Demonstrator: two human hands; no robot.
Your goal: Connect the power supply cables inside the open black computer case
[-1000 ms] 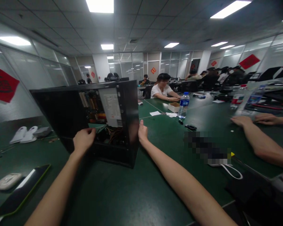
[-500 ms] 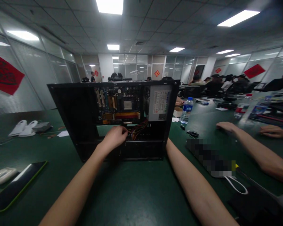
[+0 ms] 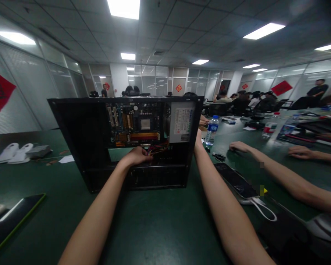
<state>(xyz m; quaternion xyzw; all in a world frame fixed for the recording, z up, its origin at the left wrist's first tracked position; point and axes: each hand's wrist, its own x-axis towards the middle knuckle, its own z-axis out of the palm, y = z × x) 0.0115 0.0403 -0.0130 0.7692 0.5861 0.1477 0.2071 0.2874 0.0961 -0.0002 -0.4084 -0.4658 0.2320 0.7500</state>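
A black computer case point(image 3: 71, 147) stands upright on the green table, its open side facing me. Inside it are a motherboard point(image 3: 124, 125) and, at the upper right, a silver power supply point(image 3: 180, 123) with a label. My left hand point(image 3: 136, 155) reaches into the lower middle of the case, closed around a bundle of thin coloured power cables point(image 3: 158, 148) that runs down from the power supply. At the case's right side is my right hand point(image 3: 198, 139), against the outer edge. Its fingers are hidden behind the case.
To the right lie a phone point(image 3: 237, 180) with a white cable and a water bottle point(image 3: 212, 130). Another person's forearms and hands point(image 3: 241, 147) rest on the table there. At left are white slippers point(image 3: 13, 152), a grey box point(image 3: 38, 151) and a dark green-edged tablet-like panel point(image 3: 16, 217).
My left hand has closed around the cables and shifted slightly. My right hand has risen along the case's right side and now partly shows. The whole view has turned slightly right.
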